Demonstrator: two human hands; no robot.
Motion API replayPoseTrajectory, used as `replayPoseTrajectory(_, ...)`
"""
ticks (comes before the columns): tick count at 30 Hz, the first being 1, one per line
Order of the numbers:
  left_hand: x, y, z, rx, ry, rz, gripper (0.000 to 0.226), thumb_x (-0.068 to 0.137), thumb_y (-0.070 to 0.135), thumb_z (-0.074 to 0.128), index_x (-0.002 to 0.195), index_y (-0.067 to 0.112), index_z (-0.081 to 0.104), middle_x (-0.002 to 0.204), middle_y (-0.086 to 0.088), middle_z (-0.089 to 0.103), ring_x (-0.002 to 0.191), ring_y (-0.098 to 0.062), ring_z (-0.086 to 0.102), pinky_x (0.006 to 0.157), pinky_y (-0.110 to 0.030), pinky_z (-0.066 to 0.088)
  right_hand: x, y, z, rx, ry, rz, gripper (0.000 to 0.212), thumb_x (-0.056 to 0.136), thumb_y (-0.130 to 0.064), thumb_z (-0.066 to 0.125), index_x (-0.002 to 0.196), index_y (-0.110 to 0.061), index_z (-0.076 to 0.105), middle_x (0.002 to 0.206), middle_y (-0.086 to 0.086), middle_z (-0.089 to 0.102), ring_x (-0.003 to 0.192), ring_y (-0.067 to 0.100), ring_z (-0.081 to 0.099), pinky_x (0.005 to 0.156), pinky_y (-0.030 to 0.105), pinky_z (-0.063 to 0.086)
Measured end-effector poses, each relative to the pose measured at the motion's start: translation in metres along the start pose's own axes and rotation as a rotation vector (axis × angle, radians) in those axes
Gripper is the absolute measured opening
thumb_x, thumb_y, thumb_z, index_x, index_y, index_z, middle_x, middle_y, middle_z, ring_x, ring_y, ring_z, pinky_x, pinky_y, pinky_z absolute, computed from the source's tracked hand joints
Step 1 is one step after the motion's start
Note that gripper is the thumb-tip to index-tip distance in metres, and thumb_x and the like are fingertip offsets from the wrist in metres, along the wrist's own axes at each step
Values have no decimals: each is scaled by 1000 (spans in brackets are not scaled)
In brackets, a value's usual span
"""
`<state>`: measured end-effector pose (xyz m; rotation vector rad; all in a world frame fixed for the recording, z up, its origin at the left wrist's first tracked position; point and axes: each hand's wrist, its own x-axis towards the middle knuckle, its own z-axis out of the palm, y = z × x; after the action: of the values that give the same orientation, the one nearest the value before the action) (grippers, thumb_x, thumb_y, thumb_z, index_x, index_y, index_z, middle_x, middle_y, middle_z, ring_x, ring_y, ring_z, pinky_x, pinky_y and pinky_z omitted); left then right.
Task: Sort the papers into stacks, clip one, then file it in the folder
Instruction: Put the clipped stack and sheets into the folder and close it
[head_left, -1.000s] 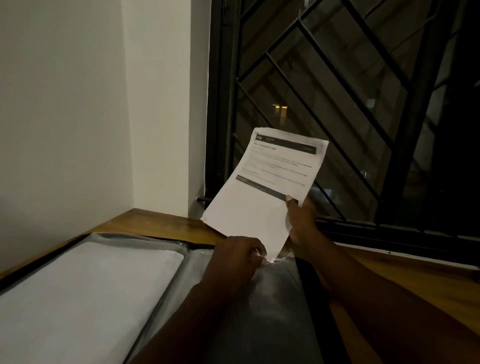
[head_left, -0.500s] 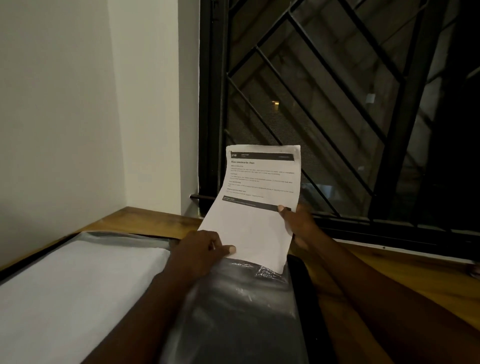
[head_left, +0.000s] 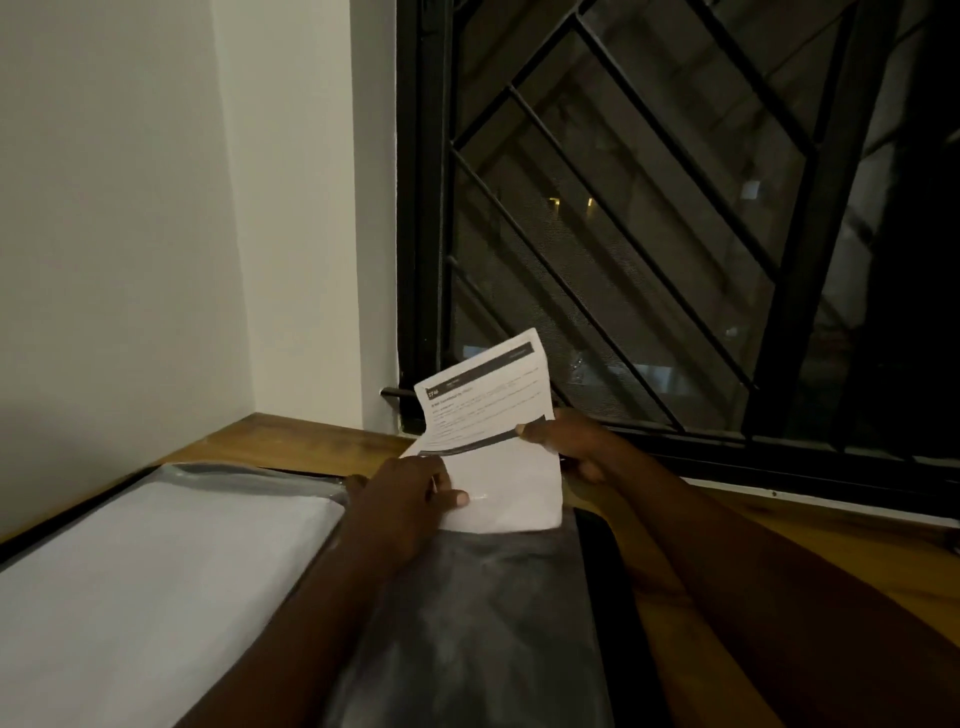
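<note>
White sheets (head_left: 156, 571) fill the left sleeve of the open folder (head_left: 467, 623) on the wooden counter (head_left: 805, 551). Since half a second ago the printed paper (head_left: 504, 478) has sunk lower and tipped back toward the window (head_left: 675, 234). The left hand (head_left: 405, 499) pinches its near left part, thumb on top; the right hand (head_left: 576, 441) pinches its right edge. The paper's near edge meets the far end of the grey right sleeve, between both grips.
</note>
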<state>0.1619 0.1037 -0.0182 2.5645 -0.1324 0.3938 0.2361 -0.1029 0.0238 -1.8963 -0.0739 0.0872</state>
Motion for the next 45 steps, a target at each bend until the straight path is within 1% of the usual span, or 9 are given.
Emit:
replayPoseTrajectory(3, -4, 12, 2, 13, 2, 70, 19, 90, 54, 59, 94, 35, 60, 96, 14, 58, 99, -10, 49, 106, -49, 29, 7, 7, 3, 22, 91, -9, 37, 95, -16, 56, 130, -6, 54, 131, 11, 57, 116, 26, 57, 74, 22, 47)
replayPoseTrajectory(10, -6, 32, 17, -14, -152, 172, 31, 89, 55, 60, 111, 34, 62, 117, 9, 60, 110, -11, 51, 105, -41, 37, 23, 27, 7, 26, 322, 26, 32, 97, -16, 50, 127, -8, 56, 129, 12, 59, 113, 28, 58, 96, 39, 48)
replayPoseTrajectory(15, -1, 46, 19, -27, -184, 175, 22, 90, 48, 63, 98, 27, 64, 113, 5, 62, 108, -15, 52, 106, -45, 33, 23, 32, 7, 12, 281, 63, 33, 97, -10, 49, 129, -8, 55, 132, 12, 57, 114, 28, 57, 95, 41, 49)
replayPoseTrajectory(20, 15, 54, 26, -100, -197, 159, 12, 89, 24, 70, 82, 20, 62, 101, -1, 70, 97, -16, 61, 97, -37, 47, 12, 24, -3, -132, 116, 96, 40, 96, -4, 50, 135, -8, 49, 135, 12, 55, 119, 29, 54, 91, 35, 46)
replayPoseTrajectory(27, 18, 51, 25, -149, -214, 188, 19, 88, 20, 71, 74, 23, 58, 99, -1, 68, 89, -11, 56, 87, -28, 44, -3, 20, -25, 28, -248, 239, 33, 87, -2, 62, 118, -11, 59, 98, 3, 70, 89, 17, 66, 74, 28, 57)
replayPoseTrajectory(30, 17, 51, 27, -132, -217, 187, 24, 88, 25, 70, 70, 29, 55, 92, 4, 66, 89, -9, 55, 90, -30, 43, 10, 12, -14, -18, -76, 56, 39, 87, -11, 65, 125, -13, 54, 116, 5, 63, 97, 17, 61, 76, 27, 51)
replayPoseTrajectory(35, 16, 49, 29, -123, -212, 184, 24, 90, 26, 69, 71, 30, 53, 90, 8, 64, 93, -10, 55, 98, -36, 42, 25, 18, -3, -86, 265, -133, 60, 89, 7, 51, 140, -21, 38, 135, 11, 50, 118, 26, 52, 77, 31, 48)
replayPoseTrajectory(40, 20, 51, 27, -35, -142, 195, 29, 89, 31, 69, 66, 31, 50, 92, 11, 60, 98, -11, 50, 101, -41, 35, 13, 14, -12, -249, -4, -38, 70, 83, 7, 62, 141, -23, 35, 136, 11, 49, 114, 24, 54, 81, 32, 51)
replayPoseTrajectory(45, 18, 50, 28, -6, -130, 211, 29, 87, 32, 70, 67, 32, 49, 111, 4, 61, 108, -15, 51, 106, -44, 38, -11, -5, -20, -369, -397, 142, 41, 84, 0, 64, 119, -18, 53, 106, -1, 61, 102, 17, 59, 68, 21, 48)
